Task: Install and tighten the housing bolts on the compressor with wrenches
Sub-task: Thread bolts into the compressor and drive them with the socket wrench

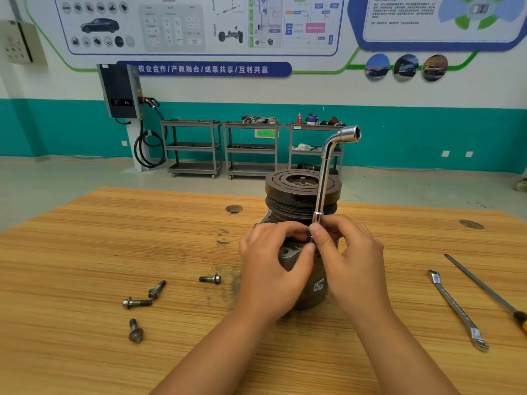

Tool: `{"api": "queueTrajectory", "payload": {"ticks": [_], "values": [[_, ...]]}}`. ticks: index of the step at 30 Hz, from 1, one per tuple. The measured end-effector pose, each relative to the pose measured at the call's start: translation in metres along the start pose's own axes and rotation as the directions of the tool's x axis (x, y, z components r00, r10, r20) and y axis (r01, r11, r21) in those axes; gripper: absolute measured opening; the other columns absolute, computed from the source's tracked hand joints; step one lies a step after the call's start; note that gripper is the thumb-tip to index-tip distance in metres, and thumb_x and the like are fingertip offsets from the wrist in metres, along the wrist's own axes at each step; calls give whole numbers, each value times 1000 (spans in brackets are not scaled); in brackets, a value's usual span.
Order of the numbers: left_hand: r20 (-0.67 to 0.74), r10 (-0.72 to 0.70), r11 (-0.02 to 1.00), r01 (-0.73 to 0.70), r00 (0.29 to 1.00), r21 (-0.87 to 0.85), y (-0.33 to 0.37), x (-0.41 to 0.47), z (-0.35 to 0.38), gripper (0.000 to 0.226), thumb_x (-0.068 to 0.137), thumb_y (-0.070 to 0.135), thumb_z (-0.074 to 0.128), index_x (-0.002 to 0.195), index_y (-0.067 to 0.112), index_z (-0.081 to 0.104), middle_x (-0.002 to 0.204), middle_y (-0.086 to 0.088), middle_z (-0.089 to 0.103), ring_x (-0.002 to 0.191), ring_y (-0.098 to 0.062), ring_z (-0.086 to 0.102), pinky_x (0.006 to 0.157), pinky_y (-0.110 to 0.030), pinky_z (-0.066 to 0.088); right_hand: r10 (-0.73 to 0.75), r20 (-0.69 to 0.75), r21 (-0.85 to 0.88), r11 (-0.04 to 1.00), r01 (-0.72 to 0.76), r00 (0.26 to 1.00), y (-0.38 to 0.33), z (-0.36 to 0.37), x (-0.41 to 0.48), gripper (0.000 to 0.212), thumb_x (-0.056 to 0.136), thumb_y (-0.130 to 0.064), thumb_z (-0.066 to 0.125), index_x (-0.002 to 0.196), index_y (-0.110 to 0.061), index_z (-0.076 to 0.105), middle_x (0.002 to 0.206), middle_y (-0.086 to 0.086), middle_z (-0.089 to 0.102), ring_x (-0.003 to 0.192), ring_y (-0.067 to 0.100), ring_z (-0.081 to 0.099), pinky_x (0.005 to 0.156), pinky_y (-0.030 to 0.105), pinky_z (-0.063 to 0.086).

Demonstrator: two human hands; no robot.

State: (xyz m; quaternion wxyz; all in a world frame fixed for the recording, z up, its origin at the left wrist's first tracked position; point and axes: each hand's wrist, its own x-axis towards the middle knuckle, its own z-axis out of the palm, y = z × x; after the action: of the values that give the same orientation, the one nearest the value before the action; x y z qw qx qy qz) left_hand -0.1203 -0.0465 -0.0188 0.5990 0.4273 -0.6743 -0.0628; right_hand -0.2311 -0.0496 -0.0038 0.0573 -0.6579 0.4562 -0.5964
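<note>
Two bare hands meet at the middle of the head view, over a compressor (299, 252) that stands upright on a wooden bench (85, 252), its dark grooved pulley (302, 185) on top. The left hand (273, 269) wraps the near side of the housing, its thumb and fingertips pinched together at the foot of an L-shaped socket wrench (325, 178). The right hand (350, 260) closes its grip on the same spot, thumb and forefinger around the lower end of the wrench shaft. Whatever sits under the socket is hidden by the fingers, so I cannot tell whether a bolt is seated there.

The wrench rises nearly upright in front of the pulley, leaning slightly right, and its bent upper end shows an open hex socket pointing right.

Four loose bolts lie on the bench left of the compressor: one (210, 279) nearest the housing, two (156, 289) (137, 303) close together further left, and one (135, 330) nearer the camera, well apart from the others.

Right of the hands lie a combination wrench (456, 309) and, just beside it on the outer side, a screwdriver (484, 289) with a long shaft and a yellow-and-black handle at the frame edge.

Beyond the bench, three grey trolleys (251, 149) stand against a teal and white wall.
</note>
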Motion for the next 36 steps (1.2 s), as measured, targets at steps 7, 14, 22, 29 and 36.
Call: {"api": "queueTrajectory", "payload": {"ticks": [7,14,22,29,36], "values": [[-83,63,995,-69,995,-70,27,56,-18,11,86,43,60,97,45,56,98,24,62,101,2,57,94,-32,46,153,109,103,981,-164,982,6,-2,3,6,81,-41,60,75,-40,58,80,-16,63,87,4,59,84,27,45],[108,13,972,12,994,-234,26,76,-2,10,77,26,78,79,30,69,67,15,66,71,3,62,68,-10,47,180,142,242,947,-210,973,10,1,4,14,84,-21,69,76,-30,61,77,-17,64,75,-4,58,65,3,38],[99,-1,958,29,995,-284,18,73,-2,5,85,26,70,83,22,73,73,11,70,74,2,63,66,-9,46,186,239,315,914,-257,953,22,0,0,21,95,-30,49,95,-35,70,98,-11,67,105,11,56,90,30,44],[165,0,975,37,986,-218,20,73,-5,16,95,28,58,91,23,73,84,9,71,84,-1,63,75,-20,49,132,235,183,967,-177,963,24,-5,0,28,91,-25,55,89,-53,57,94,-16,51,102,-1,41,88,12,30],[255,-14,976,69,967,-205,25,72,-6,28,101,29,45,103,22,72,90,18,68,94,6,61,83,-13,48,148,197,149,973,-179,969,26,-5,0,16,82,-30,66,82,-45,61,93,-14,53,102,-2,40,84,6,28]]}}
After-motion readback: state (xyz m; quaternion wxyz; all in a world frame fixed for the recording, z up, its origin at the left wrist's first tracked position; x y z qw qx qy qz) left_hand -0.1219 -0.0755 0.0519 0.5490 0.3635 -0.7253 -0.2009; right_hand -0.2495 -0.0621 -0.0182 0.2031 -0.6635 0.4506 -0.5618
